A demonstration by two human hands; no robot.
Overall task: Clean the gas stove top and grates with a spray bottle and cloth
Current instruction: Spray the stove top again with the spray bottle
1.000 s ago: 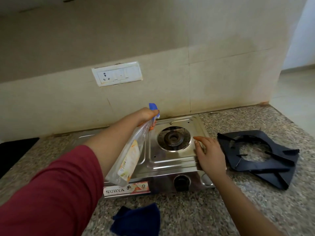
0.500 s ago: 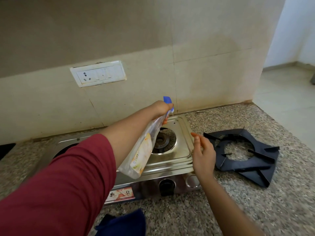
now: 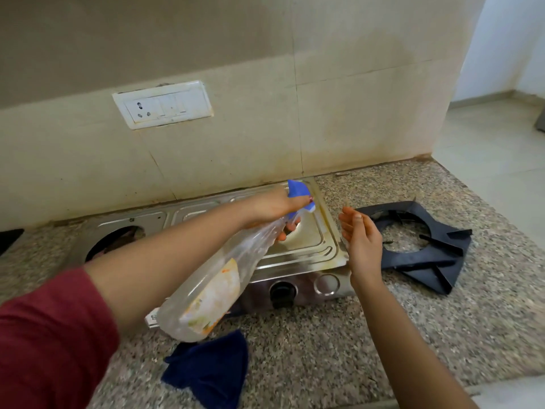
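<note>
A steel two-burner gas stove stands against the tiled wall. My left hand grips the neck of a clear spray bottle with a blue trigger head, held tilted over the stove's right burner, which the bottle and hand mostly hide. My right hand hovers upright at the stove's right edge, fingers straight, holding nothing. Two black grates lie stacked on the counter to the right of the stove. A dark blue cloth lies crumpled on the counter in front of the stove.
The speckled granite counter ends at the right, where a light floor begins. A white switch and socket plate sits on the wall above the stove. A black object shows at the far left edge.
My left hand has carried the bottle further right and back over the right burner. My right hand has lifted off the stove's edge and now hovers open beside it.
</note>
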